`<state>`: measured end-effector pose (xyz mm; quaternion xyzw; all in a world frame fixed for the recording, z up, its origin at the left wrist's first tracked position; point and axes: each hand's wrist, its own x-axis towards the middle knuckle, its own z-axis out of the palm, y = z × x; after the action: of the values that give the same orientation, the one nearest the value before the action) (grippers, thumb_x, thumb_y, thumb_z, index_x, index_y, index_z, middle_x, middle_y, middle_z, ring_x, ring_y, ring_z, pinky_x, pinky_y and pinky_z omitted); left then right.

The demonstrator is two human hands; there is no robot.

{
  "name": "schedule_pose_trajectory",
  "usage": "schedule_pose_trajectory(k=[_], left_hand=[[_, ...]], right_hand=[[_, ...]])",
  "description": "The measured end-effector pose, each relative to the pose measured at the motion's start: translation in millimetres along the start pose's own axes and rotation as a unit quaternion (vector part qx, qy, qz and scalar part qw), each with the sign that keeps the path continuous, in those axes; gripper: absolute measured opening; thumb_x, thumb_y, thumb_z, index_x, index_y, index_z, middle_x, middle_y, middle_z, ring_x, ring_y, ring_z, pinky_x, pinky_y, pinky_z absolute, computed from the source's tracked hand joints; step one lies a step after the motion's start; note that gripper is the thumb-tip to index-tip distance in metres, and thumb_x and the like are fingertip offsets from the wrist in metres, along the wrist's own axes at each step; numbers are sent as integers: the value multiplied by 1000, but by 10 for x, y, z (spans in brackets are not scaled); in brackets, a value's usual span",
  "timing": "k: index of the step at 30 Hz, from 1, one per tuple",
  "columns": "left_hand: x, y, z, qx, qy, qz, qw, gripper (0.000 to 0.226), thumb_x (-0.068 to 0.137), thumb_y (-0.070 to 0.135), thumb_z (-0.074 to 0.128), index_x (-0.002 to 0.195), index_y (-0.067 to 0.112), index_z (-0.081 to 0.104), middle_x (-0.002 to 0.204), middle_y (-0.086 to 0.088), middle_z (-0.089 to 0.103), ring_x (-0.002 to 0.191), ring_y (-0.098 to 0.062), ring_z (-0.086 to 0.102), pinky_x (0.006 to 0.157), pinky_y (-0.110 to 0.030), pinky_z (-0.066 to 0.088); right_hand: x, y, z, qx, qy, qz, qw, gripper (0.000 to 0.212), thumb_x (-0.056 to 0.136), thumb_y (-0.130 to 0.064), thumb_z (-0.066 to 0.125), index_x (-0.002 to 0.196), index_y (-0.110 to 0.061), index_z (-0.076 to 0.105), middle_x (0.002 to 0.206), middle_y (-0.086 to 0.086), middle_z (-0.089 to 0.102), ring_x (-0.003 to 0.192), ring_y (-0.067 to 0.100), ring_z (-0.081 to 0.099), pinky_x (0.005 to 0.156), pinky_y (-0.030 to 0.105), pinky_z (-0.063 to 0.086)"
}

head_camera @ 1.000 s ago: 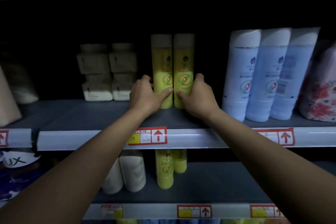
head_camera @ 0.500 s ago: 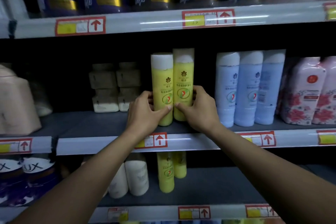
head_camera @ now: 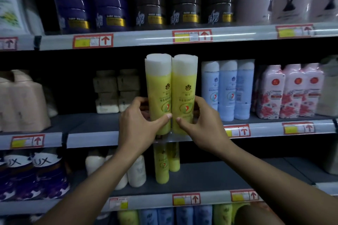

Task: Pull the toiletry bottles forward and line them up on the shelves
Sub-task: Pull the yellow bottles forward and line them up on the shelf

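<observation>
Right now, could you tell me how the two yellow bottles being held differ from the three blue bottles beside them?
The yellow bottles stand at the shelf's front edge, gripped by the left hand and right hand; the blue bottles sit further back, untouched. Yellow ones reach higher in the picture. Both groups stand upright, white-capped, side by side.

I am looking at two yellow bottles (head_camera: 171, 95), looking like smooth, shiny plastic. The shelf edge (head_camera: 146, 39) is shining, maybe plastic over paper tags (head_camera: 93, 41).
</observation>
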<state>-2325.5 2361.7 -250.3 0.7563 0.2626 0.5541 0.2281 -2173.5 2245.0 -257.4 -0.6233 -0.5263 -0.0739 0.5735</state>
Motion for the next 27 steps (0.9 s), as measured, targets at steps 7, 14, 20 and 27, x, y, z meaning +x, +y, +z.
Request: schedule_pose_trajectory(k=[7, 14, 20, 27], left_hand=[[-679, -197, 44, 35, -28, -20, 999, 56, 62, 60, 89, 104, 37, 61, 89, 18, 72, 81, 1, 68, 73, -36, 61], [-1267, -656, 362, 58, -79, -91, 991, 55, 59, 62, 89, 97, 37, 58, 82, 20, 71, 73, 7, 65, 66, -33, 61], [-1648, -1094, 634, 37, -122, -149, 981, 50, 61, 54, 93, 89, 34, 56, 76, 15, 71, 69, 4, 66, 62, -33, 60], [-1682, -1434, 916, 52, -163, -169, 971, 48, 62, 52, 93, 83, 37, 53, 72, 19, 66, 69, 3, 64, 62, -34, 58]], right_hand=[[-633, 169, -52, 1, -54, 44, 998, 47, 74, -19, 83, 113, -27, 58, 96, -16, 70, 90, -5, 67, 72, 13, 54], [-1150, 745, 41, 9, -126, 113, 986, 53, 74, -14, 83, 119, -24, 59, 106, -14, 72, 98, -2, 69, 80, 19, 57], [-1401, 1297, 209, -9, -189, 169, 967, 51, 72, -18, 77, 118, -29, 58, 108, -16, 71, 100, 0, 68, 84, 34, 61], [-1392, 1791, 331, -31, -240, 199, 950, 60, 72, -26, 79, 127, -26, 55, 117, -14, 68, 105, 1, 67, 82, 38, 61]])
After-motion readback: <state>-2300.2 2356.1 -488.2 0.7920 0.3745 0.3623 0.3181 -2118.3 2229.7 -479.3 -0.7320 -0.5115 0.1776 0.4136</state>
